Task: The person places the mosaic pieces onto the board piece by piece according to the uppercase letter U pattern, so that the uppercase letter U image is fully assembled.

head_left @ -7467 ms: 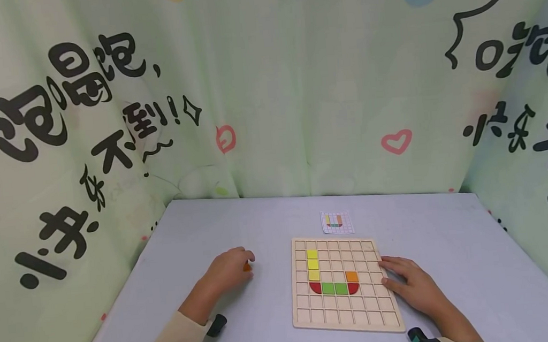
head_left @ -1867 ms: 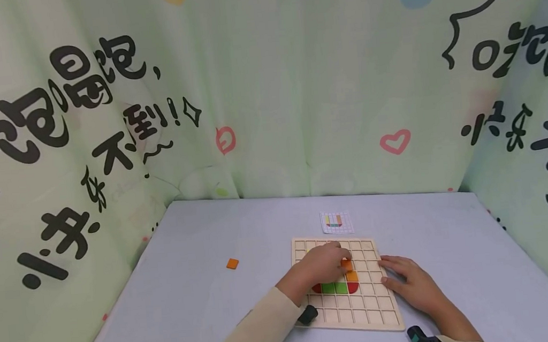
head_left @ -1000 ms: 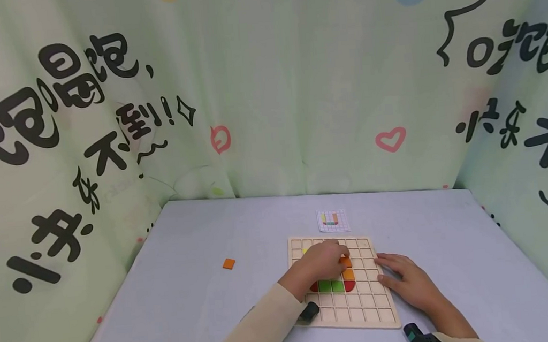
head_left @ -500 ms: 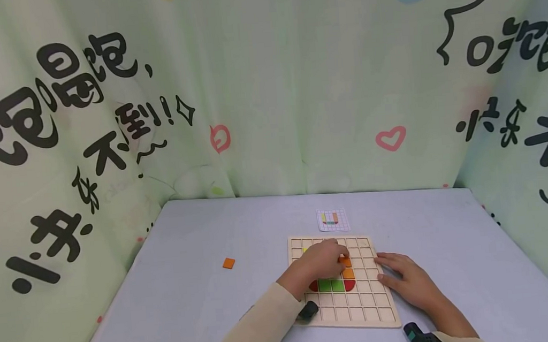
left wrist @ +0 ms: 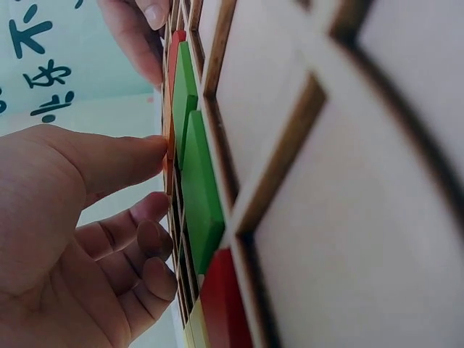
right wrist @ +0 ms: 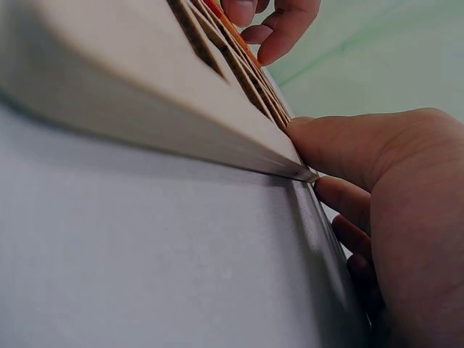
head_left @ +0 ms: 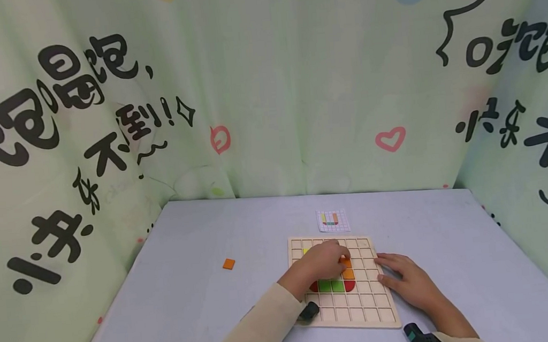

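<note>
A wooden grid board lies on the table, with coloured tiles in a U-like pattern. Over its upper middle, my left hand has thumb and index finger at opposite sides of an orange square tile, pinching it at its cell. Below that tile sit a second orange tile and a red rounded tile, beside green tiles. The hand hides most of the yellow column. At the board's right edge rests my right hand, fingers extended, thumb touching the rim in the right wrist view.
A loose orange tile lies on the table left of the board. Behind the board is a small pattern card printed with a coloured U shape. Printed curtains enclose the table's back and sides.
Since the earliest frame, my left hand has carried an orange tile from the table's left onto the board, above the first orange one. It has held still this last second. The right hand stays put.
</note>
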`<action>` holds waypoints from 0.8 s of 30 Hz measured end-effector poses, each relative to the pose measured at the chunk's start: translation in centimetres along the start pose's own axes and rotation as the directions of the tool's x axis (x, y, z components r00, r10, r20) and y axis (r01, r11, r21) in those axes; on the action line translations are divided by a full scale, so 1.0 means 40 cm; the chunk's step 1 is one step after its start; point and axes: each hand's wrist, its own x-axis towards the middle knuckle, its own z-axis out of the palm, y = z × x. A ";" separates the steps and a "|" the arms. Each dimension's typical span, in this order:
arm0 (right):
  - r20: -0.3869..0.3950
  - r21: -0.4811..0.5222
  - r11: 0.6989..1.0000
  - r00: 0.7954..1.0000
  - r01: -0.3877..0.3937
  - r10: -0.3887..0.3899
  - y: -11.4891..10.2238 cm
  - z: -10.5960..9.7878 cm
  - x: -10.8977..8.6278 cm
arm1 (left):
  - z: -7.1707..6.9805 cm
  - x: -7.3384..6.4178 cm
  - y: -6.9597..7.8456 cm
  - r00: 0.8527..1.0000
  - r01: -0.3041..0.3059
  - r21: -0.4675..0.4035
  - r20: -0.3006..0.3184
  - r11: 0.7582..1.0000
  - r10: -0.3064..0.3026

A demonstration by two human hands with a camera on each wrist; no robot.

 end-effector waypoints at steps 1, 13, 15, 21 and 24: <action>0.000 0.003 1.000 1.000 0.001 -0.001 -0.001 0.000 0.000 | 0.000 0.000 -0.003 1.000 0.000 0.003 -0.002 1.000 0.000; 0.006 -0.012 1.000 1.000 0.006 -0.006 0.000 0.000 0.003 | -0.015 -0.018 -0.055 0.999 -0.036 -0.002 -0.013 0.999 0.036; 0.006 -0.017 1.000 1.000 0.006 -0.006 0.001 -0.001 0.004 | -0.019 -0.026 -0.066 1.000 -0.029 0.001 -0.010 1.000 0.029; 0.017 -0.014 1.000 1.000 -0.008 0.008 0.002 -0.001 0.002 | -0.037 -0.058 -0.102 1.000 -0.009 0.017 -0.016 1.000 0.009; 0.022 -0.007 1.000 1.000 -0.004 0.005 0.001 0.001 0.002 | -0.045 -0.076 -0.122 1.000 0.012 0.034 -0.025 0.999 -0.011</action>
